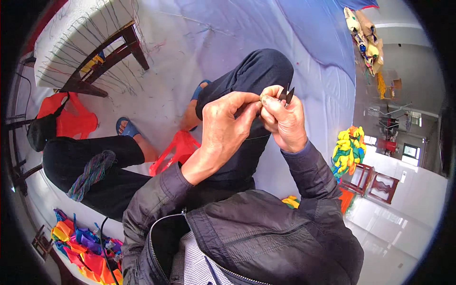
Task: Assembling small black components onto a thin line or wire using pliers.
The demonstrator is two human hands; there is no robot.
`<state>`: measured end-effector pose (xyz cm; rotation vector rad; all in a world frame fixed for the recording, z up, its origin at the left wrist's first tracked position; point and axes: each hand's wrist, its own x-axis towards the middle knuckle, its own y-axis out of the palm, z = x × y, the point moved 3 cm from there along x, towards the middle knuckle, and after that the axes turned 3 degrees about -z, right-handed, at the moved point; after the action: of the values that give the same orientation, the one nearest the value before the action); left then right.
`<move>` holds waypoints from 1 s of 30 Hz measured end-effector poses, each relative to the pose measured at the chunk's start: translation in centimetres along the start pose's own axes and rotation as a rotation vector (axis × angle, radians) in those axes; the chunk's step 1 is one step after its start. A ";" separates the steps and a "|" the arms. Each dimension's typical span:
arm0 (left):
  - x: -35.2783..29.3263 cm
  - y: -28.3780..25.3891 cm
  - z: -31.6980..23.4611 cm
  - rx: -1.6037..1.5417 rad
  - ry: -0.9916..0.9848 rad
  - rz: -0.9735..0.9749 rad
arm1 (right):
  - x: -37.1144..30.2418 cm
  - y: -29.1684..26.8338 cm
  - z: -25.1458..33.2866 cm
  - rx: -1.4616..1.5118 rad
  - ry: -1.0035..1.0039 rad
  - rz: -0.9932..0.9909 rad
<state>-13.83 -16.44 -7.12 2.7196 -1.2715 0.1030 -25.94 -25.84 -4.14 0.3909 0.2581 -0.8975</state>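
Over my raised right thigh, my hands meet fingertip to fingertip. My left hand (221, 130) is closed in a pinch, and whatever sits between its fingertips is too small to make out. Curled fingers on my right hand (287, 118) hold a small pair of dark-bladed thread snips (289, 95), blades pointing up and away. Its thumb and forefinger pinch at the same spot as the left fingertips. Across my left thigh lies a twisted skein of multicoloured thread (92, 175).
A red plastic bag (176, 151) lies between my legs, near a red stool (76, 116). Threads hang over a white-covered, dark-legged table (61, 42). Bright cloth pieces (88, 247) are heaped at lower left. A yellow-green bundle (349, 149) and wooden chair (382, 187) stand right.
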 end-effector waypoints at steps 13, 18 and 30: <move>0.0 0.0 -1.3 0.240 0.266 -0.048 | -0.2 0.4 -0.6 -0.012 -0.002 -0.047; -0.1 -0.1 -1.2 0.341 0.303 -0.006 | 0.2 0.3 -0.9 -0.036 -0.021 -0.029; -0.7 -0.4 -1.5 0.491 0.330 0.122 | 0.5 0.3 -1.2 -0.081 -0.110 -0.061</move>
<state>-13.97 -15.39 -5.77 2.8206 -1.4575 0.9505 -25.51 -25.49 -5.37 0.2587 0.2054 -0.9619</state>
